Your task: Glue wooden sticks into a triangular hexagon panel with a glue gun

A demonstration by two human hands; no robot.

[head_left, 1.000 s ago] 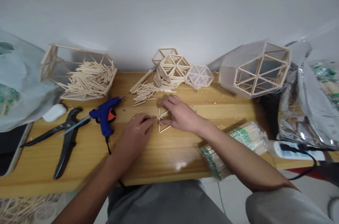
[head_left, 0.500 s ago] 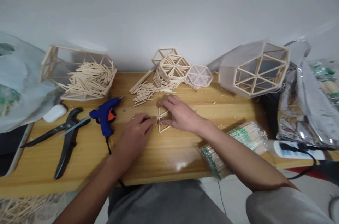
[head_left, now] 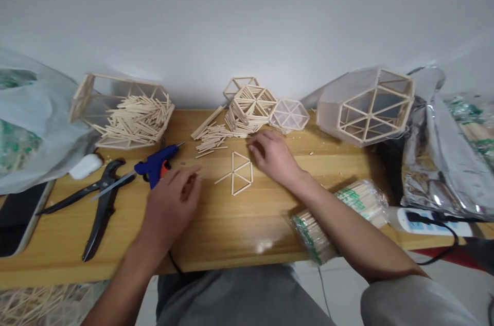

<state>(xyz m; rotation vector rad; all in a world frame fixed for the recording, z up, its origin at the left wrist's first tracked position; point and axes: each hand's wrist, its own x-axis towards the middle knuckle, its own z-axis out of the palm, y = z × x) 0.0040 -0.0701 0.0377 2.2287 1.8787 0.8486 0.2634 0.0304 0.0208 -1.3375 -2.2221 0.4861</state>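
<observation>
A flat frame of wooden sticks (head_left: 233, 174) lies on the wooden table, its spokes meeting at one centre and a single stick pointing left. My right hand (head_left: 276, 156) hovers just right of it, fingers loosely curled and apart, holding nothing visible. Its fingertips are close to the loose cut sticks (head_left: 212, 137). My left hand (head_left: 173, 200) is slightly blurred, with thumb and fingers apart, and overlaps the handle of a blue glue gun (head_left: 153, 165). No grip on the gun shows. Behind the frame sits a stack of hexagonal stick frames (head_left: 254, 102).
Left of the gun lie black cutters (head_left: 104, 189) and a white case (head_left: 85, 165). A stick-filled lantern-shaped frame (head_left: 129, 118) stands back left, a paper-covered one (head_left: 365, 110) back right. Wrapped sticks (head_left: 357, 200) lie under my right forearm, near a power strip (head_left: 432, 219).
Both hands have let go of the stick frame. My left hand has moved left to the glue gun; my right has shifted up and right. The view has shifted slightly.
</observation>
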